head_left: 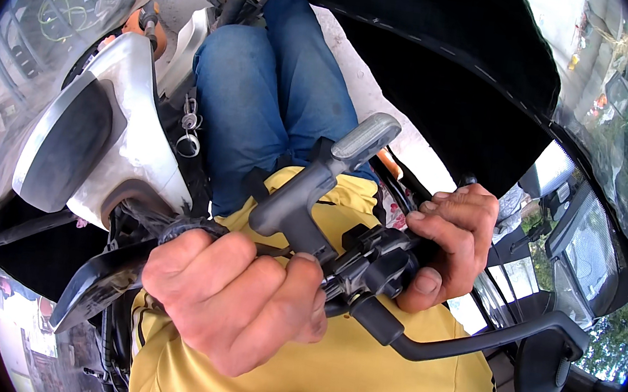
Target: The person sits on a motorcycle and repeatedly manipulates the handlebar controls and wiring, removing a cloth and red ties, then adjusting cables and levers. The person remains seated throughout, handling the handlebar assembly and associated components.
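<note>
A black motorcycle handlebar switch housing [380, 262] sits in front of my yellow shirt, between my two hands. My right hand [454, 243] is closed around the black grip beside it, thumb below and fingers above. My left hand [232, 303] is a fist against the housing's left side; its curled fingers hide what they hold. A turn signal [367, 138] with a clear lens stands up from a black bracket [297, 206] just beyond my left knuckles. From the housing a bent black mirror stem [468, 341] runs right to a black mirror [542, 369].
My legs in blue jeans [237, 87] stretch away beyond the handlebar. On the left stand a silver and black body panel [135, 137], a black curved piece [98, 288] and a ring of keys [189, 143]. Black cloth [452, 72] spreads at upper right, with a vehicle windshield [591, 243] farther right.
</note>
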A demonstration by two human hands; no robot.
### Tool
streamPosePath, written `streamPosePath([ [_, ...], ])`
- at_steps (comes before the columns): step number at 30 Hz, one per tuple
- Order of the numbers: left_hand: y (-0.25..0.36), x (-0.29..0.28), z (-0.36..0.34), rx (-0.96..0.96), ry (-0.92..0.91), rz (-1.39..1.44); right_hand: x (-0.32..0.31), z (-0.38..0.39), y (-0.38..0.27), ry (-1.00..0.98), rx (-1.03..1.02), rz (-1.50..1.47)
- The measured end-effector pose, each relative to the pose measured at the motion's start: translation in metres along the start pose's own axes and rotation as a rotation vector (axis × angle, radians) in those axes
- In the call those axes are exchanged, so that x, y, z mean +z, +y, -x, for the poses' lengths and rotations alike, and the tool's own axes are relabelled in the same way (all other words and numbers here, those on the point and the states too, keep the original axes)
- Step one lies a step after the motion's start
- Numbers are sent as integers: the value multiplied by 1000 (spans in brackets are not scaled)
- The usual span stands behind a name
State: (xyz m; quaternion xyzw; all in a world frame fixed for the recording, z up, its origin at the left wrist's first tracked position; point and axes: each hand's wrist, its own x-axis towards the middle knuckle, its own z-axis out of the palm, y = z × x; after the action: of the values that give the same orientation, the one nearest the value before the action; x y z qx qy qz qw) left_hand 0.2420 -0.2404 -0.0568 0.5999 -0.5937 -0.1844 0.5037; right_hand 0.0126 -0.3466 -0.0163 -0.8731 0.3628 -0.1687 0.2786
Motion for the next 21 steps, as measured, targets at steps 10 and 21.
streamPosePath([
  [10, 1, -1, -4, -87, 39, -95, -1, -11, -2, -47, -14, 45],
  [21, -3, -9, -18, -250, -166, 81, -5, -22, 2, -202, -75, -101],
])
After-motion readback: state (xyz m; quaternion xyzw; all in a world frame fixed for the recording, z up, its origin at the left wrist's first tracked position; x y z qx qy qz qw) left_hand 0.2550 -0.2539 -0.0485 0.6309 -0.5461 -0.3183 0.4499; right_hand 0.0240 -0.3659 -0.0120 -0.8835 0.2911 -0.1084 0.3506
